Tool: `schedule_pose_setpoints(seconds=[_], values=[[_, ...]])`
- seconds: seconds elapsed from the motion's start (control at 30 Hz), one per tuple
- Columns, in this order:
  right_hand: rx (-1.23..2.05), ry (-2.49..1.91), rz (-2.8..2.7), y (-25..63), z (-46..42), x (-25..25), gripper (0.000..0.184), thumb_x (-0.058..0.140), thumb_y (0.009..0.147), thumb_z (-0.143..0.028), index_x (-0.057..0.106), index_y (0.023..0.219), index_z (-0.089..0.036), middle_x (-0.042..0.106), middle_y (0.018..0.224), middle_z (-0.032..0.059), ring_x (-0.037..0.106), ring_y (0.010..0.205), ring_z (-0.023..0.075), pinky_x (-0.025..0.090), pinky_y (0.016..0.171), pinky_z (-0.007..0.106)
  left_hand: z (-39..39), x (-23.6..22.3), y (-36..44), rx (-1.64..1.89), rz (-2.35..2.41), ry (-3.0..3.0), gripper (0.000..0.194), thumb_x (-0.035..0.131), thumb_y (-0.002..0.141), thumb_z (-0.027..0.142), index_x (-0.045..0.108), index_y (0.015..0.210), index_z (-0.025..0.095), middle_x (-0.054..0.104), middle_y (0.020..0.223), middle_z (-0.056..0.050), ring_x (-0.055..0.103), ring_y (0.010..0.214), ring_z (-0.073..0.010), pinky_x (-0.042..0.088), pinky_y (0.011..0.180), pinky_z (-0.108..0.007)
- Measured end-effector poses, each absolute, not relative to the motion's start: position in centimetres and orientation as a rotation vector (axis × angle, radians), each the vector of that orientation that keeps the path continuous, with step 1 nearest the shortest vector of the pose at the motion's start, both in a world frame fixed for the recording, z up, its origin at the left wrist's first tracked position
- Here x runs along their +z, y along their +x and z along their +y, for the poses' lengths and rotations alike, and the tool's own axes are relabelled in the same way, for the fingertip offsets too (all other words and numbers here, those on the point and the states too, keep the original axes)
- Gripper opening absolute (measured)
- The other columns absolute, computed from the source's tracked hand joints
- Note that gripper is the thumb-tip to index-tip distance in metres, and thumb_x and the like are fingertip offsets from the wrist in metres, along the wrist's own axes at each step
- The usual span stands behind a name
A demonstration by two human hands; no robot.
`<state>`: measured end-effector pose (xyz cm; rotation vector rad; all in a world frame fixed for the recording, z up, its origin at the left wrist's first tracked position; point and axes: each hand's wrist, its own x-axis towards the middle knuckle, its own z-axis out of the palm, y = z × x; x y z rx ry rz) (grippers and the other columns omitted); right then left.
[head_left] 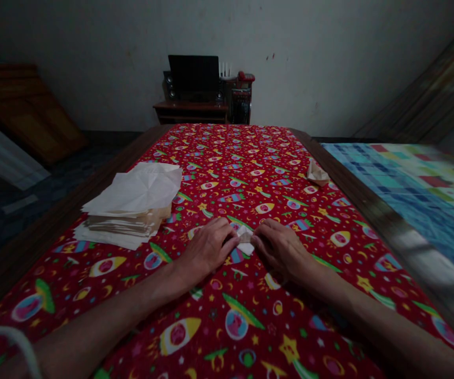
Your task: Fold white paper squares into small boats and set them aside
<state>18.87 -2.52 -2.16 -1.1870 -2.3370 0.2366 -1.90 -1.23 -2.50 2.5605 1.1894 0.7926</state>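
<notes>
A small piece of folded white paper [245, 241] lies low over the patterned cloth, between my two hands. My left hand [210, 243] pinches its left side with thumb and forefinger. On the opposite side, the fingers of my right hand [280, 245] are closed on its right edge. Parts of the paper are hidden under the fingertips. To the left of my left hand sits a stack of paper sheets [132, 195], the top ones creased and white, those below more tan. A folded paper piece [317, 173] rests by the cloth's right edge.
Red cloth [250, 321] printed with rockets and stars covers the long table. A bed with a blue checked cover [401, 195] stands along the right. By the far wall are a monitor [194, 76] and a red telephone [246, 77]. A wooden cabinet [25, 110] is at left.
</notes>
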Motion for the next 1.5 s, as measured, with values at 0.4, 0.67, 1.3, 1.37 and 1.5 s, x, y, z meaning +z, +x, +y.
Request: schedule_pose_setpoints(seconds=[0.4, 0.67, 1.3, 1.37, 1.5], values=[[-0.041, -1.468, -2.558, 17.9, -1.9, -1.4, 0.017, 0.049, 0.088, -0.020, 0.057, 0.075, -0.015, 0.056, 0.072, 0.0043, 0.046, 0.061, 0.0132, 0.029, 0.055, 0.026, -0.8, -2.5, -2.0, 0.657, 1.205, 2.709, 0.015, 0.046, 0.092, 0.026, 0.050, 0.080, 0.018, 0.053, 0.080, 0.000, 0.052, 0.077, -0.0146, 0.042, 0.068, -0.026], [0.011, -1.419, -2.588, 18.4, -1.6, -1.7, 0.015, 0.047, 0.091, -0.023, 0.056, 0.080, -0.016, 0.056, 0.077, 0.0048, 0.049, 0.065, 0.0139, 0.033, 0.057, 0.026, -1.1, -2.2, -2.1, 0.631, 1.204, 2.675, 0.013, 0.045, 0.093, 0.026, 0.049, 0.084, 0.019, 0.053, 0.084, -0.001, 0.052, 0.080, -0.0157, 0.043, 0.071, -0.027], [0.291, -1.103, -2.257, 19.3, -2.2, -3.5, 0.017, 0.042, 0.094, -0.023, 0.049, 0.079, -0.018, 0.054, 0.071, 0.0016, 0.047, 0.060, 0.0117, 0.036, 0.056, 0.024, -1.7, -1.3, -0.8, 0.990, 1.279, 2.290, 0.005, 0.063, 0.079, 0.018, 0.057, 0.079, 0.018, 0.059, 0.074, 0.002, 0.057, 0.069, -0.0126, 0.044, 0.063, -0.023], [0.376, -1.074, -2.254, 19.1, -2.3, -2.9, 0.013, 0.045, 0.092, -0.023, 0.054, 0.085, -0.018, 0.060, 0.076, 0.0034, 0.052, 0.065, 0.0125, 0.039, 0.059, 0.024, -1.6, -0.7, -1.1, 1.101, 1.241, 2.354, 0.006, 0.062, 0.079, 0.015, 0.056, 0.079, 0.018, 0.059, 0.074, 0.002, 0.057, 0.068, -0.0120, 0.045, 0.063, -0.022], [0.508, -1.118, -2.198, 19.1, -2.6, -2.0, 0.014, 0.047, 0.092, -0.022, 0.060, 0.091, -0.018, 0.065, 0.082, 0.0039, 0.059, 0.071, 0.0134, 0.044, 0.063, 0.024, -1.5, 0.9, -2.3, 1.055, 1.160, 2.916, 0.003, 0.053, 0.086, 0.015, 0.054, 0.084, 0.016, 0.059, 0.080, -0.003, 0.057, 0.078, -0.0179, 0.046, 0.070, -0.029]])
